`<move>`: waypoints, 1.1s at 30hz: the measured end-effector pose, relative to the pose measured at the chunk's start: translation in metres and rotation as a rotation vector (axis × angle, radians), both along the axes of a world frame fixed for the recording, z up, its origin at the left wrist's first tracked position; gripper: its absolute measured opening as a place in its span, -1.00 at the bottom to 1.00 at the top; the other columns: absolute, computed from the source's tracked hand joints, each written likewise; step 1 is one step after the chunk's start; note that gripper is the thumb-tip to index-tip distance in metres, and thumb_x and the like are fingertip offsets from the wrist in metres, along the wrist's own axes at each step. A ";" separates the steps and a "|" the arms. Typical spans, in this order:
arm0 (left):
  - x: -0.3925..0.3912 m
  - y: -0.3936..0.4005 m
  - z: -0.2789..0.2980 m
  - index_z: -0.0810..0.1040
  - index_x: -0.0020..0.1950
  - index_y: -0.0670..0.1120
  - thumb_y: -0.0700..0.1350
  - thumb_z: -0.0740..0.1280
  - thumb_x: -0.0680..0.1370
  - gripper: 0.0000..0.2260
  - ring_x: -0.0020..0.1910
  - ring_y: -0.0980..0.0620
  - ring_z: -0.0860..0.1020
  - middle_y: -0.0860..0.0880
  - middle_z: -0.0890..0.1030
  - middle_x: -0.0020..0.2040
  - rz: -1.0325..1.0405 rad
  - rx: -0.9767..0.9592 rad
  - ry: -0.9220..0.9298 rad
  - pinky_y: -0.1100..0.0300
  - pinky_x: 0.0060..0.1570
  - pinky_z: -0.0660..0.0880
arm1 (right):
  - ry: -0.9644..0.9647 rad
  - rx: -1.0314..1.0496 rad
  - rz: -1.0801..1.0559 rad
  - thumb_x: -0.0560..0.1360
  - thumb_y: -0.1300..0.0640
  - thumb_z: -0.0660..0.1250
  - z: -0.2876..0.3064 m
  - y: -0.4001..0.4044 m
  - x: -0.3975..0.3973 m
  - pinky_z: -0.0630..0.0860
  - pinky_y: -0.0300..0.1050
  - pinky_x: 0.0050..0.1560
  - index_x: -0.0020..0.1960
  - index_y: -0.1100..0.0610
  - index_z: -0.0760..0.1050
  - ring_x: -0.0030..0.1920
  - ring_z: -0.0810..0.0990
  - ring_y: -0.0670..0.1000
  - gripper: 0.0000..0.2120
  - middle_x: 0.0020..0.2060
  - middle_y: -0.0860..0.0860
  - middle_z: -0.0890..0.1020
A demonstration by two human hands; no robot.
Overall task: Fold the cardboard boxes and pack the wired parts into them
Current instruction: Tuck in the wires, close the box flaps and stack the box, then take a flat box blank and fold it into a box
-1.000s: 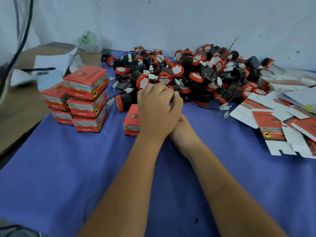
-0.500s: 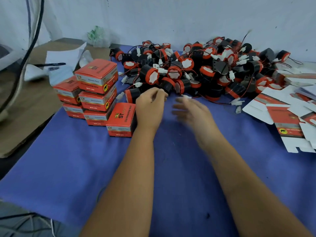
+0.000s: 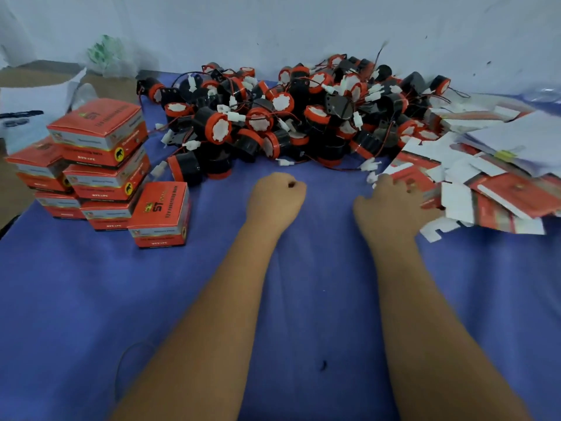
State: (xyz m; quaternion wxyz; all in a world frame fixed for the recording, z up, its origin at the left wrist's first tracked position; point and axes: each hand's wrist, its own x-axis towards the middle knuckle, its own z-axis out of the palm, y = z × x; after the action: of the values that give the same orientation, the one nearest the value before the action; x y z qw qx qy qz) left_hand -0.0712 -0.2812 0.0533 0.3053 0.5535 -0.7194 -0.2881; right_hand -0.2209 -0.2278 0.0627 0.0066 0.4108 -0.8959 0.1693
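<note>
A blue-covered desk [image 3: 91,299] carries a heap of wired parts [image 3: 288,117] along its far edge, folded boxes [image 3: 100,165] stacked at the left edge, and flat box blanks [image 3: 485,177] at the right edge. The right hand [image 3: 391,205] reaches onto the blanks, seemingly touching one; its grip is blurred. The left hand [image 3: 276,197] rests curled, holding nothing. Fetching a blank looks underway; next comes lifting one free and folding it.

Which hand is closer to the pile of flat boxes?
Right. The right hand touches the edge of the flat boxes; the left hand rests curled on the blue cloth, apart from them.
</note>
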 end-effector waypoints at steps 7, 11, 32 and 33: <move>0.006 -0.003 0.000 0.66 -0.17 -0.10 -0.12 0.26 0.57 -0.79 -0.14 -0.25 0.59 -0.04 0.66 -0.25 0.052 0.093 0.260 -0.19 -0.05 0.58 | 0.131 -0.187 0.205 0.52 0.09 0.22 -0.005 -0.007 0.009 0.11 0.16 0.36 0.36 0.02 0.42 0.33 0.33 0.16 -0.59 0.28 0.08 0.47; 0.008 0.002 -0.001 0.64 -0.19 0.07 -0.07 0.26 0.60 -0.78 -0.14 -0.17 0.59 -0.03 0.65 -0.20 -0.058 0.078 0.236 -0.19 -0.02 0.56 | 0.032 -0.055 -0.050 0.48 0.05 0.27 -0.003 -0.005 -0.006 -0.04 0.42 0.40 0.41 0.06 0.31 0.54 0.01 0.21 -0.49 0.50 0.17 0.18; 0.006 0.007 -0.005 0.55 -0.15 0.22 -0.05 0.22 0.64 -0.76 0.00 -0.03 0.59 0.08 0.64 -0.03 -0.153 0.022 0.085 -0.03 0.02 0.55 | 0.093 -0.048 0.272 0.63 0.04 0.13 -0.012 -0.006 0.000 0.28 0.07 0.32 0.49 0.16 0.25 0.36 0.36 0.25 -0.54 0.34 0.22 0.46; 0.006 0.006 -0.005 0.55 -0.15 0.22 -0.06 0.22 0.64 -0.76 0.00 0.01 0.59 0.13 0.63 -0.03 -0.155 0.022 0.083 0.00 0.03 0.55 | 0.069 -0.121 0.304 0.62 0.06 0.13 -0.010 -0.005 0.000 0.37 0.06 0.21 0.41 0.15 0.37 0.25 0.46 0.24 -0.61 0.24 0.19 0.56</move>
State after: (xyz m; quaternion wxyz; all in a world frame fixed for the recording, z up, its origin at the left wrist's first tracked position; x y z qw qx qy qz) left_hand -0.0650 -0.2751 0.0479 0.3054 0.4870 -0.7436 -0.3414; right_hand -0.2207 -0.2330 0.0531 0.0365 0.5462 -0.8106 0.2079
